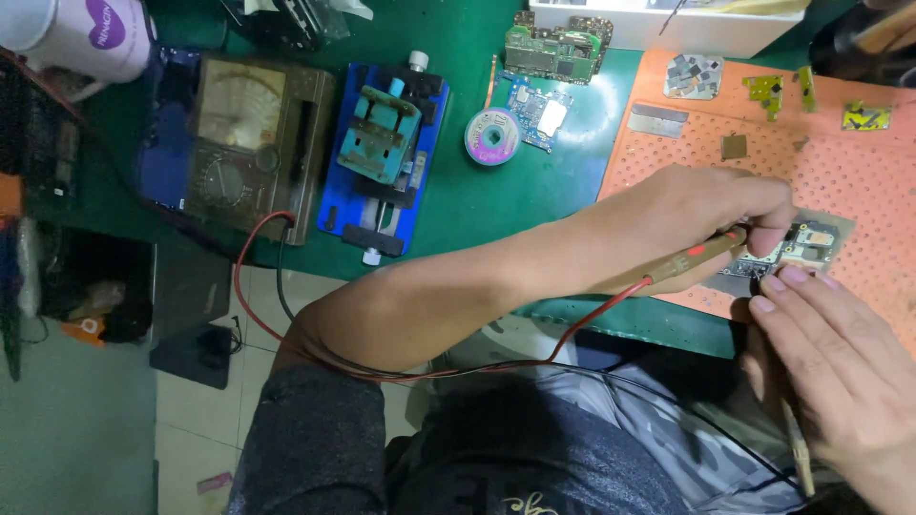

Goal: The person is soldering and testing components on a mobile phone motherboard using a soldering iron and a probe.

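Left hand (pixel 706 215): fingers closed around a red-tipped brown test probe (pixel 695 256) with red lead, tip on a small rectangular circuit board (pixel 806 246). Board lies on the perforated orange work mat (pixel 859 172), near the green table's (pixel 515 191) front edge. Right hand (pixel 840 358): fingertips loosely curled, touching the board, gripping a thin stick-like black-lead probe (pixel 797 443).

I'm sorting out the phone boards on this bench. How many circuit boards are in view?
3: one circuit board under the left hand and right hand on the orange mat; a green board at top centre; a blue board below it. More may be hidden.
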